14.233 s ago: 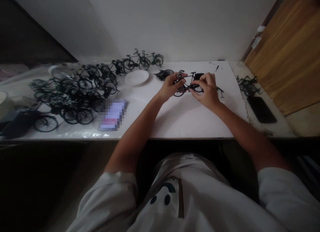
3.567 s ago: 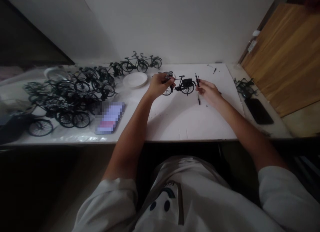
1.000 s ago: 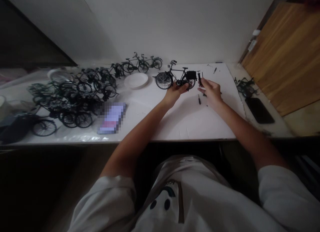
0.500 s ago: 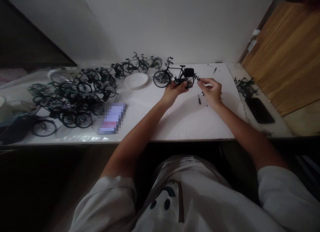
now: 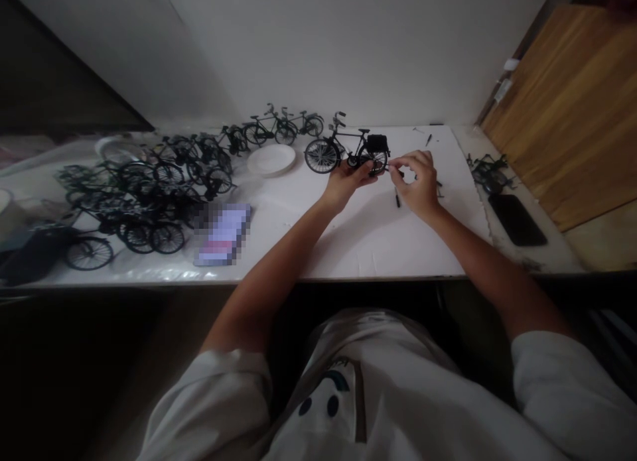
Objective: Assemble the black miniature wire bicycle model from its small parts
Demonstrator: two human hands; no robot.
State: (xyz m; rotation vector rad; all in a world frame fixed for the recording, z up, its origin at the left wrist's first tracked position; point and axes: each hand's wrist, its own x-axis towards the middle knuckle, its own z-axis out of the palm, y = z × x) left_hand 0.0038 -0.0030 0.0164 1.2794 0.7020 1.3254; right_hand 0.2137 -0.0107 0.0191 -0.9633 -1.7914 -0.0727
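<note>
A black model bicycle (image 5: 348,146) is held upright above the white board, its front wheel toward the left. My left hand (image 5: 347,184) is closed on it from below, thumb and fingers at the rear wheel. A black bag (image 5: 377,143) sits over that rear wheel. At the wheel's back edge, my right hand (image 5: 417,182) has thumb and forefinger drawn together in a pinch. What lies between these fingertips is too small and dark to tell. Below, partly hidden by the right hand, a small dark screwdriver (image 5: 397,199) lies on the board.
Many similar model bicycles (image 5: 144,196) crowd the left side, with several more along the wall. A white plate (image 5: 271,160) and a lit phone (image 5: 223,235) lie nearer. To the right are a dark phone (image 5: 517,219), dark green parts (image 5: 490,171) and a wooden panel (image 5: 572,116).
My right hand has shifted slightly left and down, from behind the bag to the rear wheel's edge. The dark part seen at its fingertips no longer shows clearly. My left hand stays put.
</note>
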